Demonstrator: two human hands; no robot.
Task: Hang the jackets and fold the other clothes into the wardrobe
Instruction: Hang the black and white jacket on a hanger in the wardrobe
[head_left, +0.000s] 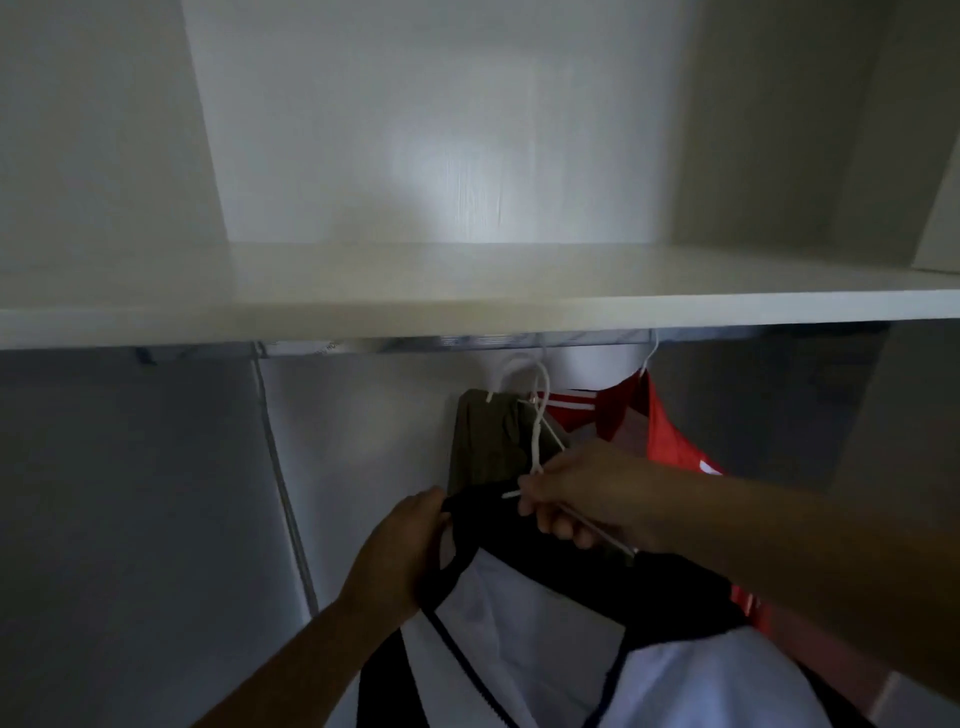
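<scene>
The person is in the middle of hanging a black-and-white jacket (519, 623). The right hand (576, 493) is clamping its curled fingers round the neck of a white hanger (537, 441), whose hook is rising above the knuckles. The left hand (400, 551), lower and to the left of the right, is gripping the jacket's black collar edge. The jacket is draping below both hands. Above the right hand the rail (467, 343) is running under the shelf (467, 301). An olive garment (483, 441) is hanging just behind the hands and a red one (660, 421) further right. The hook seems not yet over the rail. The next move is probably calling for lifting it over, left of the olive garment.
</scene>
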